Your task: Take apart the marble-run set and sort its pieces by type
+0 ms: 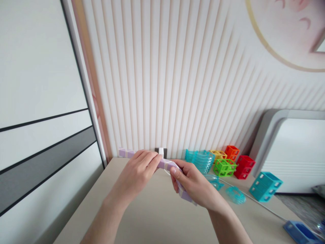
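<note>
A lilac strip of joined block-like segments (166,164) runs across both hands above the table. My left hand (142,169) is closed over it, back of the hand upward, and one end of the strip sticks out to the left near the wall. Thumb on top, my right hand (191,181) grips the strip farther right. There it bends downward, and its other end shows below the palm. The parts under my fingers are hidden.
Clear turquoise curved track pieces (203,161) stand by the wall. Right of them are green (224,167), yellow (218,155), orange (232,152), red (244,167) and turquoise (265,186) blocks. A white plug (161,152) sits behind my hands; a cable (264,205) crosses the table.
</note>
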The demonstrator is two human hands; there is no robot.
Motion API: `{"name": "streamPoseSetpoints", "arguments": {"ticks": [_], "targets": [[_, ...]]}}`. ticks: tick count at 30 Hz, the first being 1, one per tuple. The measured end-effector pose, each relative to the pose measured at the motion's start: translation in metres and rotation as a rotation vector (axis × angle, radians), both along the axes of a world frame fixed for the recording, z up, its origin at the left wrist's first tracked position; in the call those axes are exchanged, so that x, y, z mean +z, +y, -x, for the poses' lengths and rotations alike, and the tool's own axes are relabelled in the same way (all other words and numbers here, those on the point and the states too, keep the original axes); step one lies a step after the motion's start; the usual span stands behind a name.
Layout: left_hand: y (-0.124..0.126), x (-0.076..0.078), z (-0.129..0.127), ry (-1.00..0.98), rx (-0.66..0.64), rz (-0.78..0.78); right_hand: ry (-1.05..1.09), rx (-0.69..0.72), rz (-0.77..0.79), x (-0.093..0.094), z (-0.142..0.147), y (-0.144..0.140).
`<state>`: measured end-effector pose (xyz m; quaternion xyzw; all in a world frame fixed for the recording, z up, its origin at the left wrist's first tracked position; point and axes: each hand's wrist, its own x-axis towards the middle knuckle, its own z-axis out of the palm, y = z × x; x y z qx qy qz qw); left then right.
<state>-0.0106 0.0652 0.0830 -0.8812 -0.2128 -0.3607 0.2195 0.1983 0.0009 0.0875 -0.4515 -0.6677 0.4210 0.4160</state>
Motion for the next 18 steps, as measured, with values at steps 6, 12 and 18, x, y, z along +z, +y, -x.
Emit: {"name": "streamPoseSetpoints", "arguments": {"ticks": [6,12,18], "targets": [[0.0,-0.001,-0.004,-0.012,-0.032,-0.039,0.066,0.014,-0.003,-0.006,-0.001,0.003],[-0.002,-0.003,-0.011,0.028,-0.097,-0.018,0.176,0.01,0.104,-0.006,0.001,-0.004],[0.002,0.003,-0.001,-0.02,-0.037,-0.12,-0.046,0.038,0.021,0.001,-0.002,-0.013]]}}
